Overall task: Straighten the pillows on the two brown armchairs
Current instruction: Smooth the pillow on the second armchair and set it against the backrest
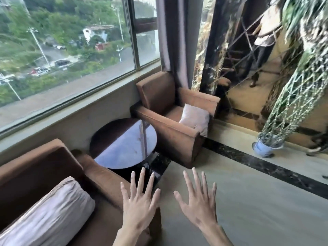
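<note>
1. The left hand (140, 201) and right hand (197, 201) are raised side by side, backs to the camera, fingers spread wide; neither holds or touches anything. Both forearms run off the bottom edge.
2. The near armchair (35, 167) sits at lower left, cut off by the left and bottom edges. Its pillow (51, 213) leans against the backrest, its lower end out of frame.
3. The far armchair (170, 114) stands by the curtain (174, 38). Its pillow (195, 118) is tilted at the seat's front, against the armrest nearer the wall; the other armrest hides its bottom edge.
4. A round dark table (124, 142) stands between the chairs; its base is mostly hidden.
5. At right, a mirrored wall (248, 68) and a plant in a pale pot (264, 148) are smeared by blur, so the reflections are hard to read.
</note>
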A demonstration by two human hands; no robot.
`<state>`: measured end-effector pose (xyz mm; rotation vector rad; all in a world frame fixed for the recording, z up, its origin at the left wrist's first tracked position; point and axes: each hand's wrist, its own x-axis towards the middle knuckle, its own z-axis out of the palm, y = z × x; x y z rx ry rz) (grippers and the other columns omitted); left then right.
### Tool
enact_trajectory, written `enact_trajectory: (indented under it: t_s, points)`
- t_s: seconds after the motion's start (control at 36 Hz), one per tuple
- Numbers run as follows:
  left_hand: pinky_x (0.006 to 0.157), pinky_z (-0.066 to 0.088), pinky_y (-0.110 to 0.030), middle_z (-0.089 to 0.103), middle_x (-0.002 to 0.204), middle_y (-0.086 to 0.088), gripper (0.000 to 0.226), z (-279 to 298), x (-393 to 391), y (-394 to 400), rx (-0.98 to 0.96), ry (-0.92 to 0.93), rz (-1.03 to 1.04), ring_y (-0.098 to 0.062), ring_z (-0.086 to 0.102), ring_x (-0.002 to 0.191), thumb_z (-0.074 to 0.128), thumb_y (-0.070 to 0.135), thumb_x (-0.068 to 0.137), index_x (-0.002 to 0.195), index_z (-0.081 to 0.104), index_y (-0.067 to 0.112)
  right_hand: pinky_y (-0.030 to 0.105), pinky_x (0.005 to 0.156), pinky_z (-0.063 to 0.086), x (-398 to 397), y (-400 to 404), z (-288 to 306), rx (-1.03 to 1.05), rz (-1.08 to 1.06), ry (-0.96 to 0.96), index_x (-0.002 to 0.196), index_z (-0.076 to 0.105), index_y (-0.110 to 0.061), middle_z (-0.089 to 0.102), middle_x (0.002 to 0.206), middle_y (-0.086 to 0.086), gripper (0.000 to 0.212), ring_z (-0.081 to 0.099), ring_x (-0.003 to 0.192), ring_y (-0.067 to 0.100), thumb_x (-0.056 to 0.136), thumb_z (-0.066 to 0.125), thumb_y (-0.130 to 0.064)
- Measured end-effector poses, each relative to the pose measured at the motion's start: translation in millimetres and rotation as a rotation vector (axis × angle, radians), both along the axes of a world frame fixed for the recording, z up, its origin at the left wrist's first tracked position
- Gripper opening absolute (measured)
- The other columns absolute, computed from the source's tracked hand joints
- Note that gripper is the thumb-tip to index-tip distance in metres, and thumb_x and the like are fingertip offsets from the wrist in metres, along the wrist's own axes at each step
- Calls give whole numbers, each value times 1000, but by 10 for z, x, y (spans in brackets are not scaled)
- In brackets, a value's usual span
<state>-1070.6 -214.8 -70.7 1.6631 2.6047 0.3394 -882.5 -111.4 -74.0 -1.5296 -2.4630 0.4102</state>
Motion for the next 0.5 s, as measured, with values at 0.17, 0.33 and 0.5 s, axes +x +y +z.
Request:
enact_trajectory:
  t_s: [0.17,0.33,0.5]
  points:
    - [114,8,-62,18,167,3,65,43,741,943,-39,-16,-28,-28,9,153,14,66,98,154,28,38,67,120,6,810,715,54,9,-56,-35,160,13,-45,0,172,-8,83,0,159,24,87,18,-84]
    - [111,12,-63,26,164,-1,61,132,1336,1715,-26,-41,-44,-32,17,150,22,62,98,153,27,36,61,120,-9,1367,1383,188,-69,-97,-60,158,-9,-48,-23,168,-13,80,-26,154,17,90,19,-81]
    - [110,12,-61,30,163,-3,51,150,1629,2325,-61,-15,-88,-32,20,148,27,58,98,148,32,47,57,123,-9,1681,1951,230,-138,-137,0,156,-12,-50,-21,168,-14,91,-24,155,15,74,-9,-89]
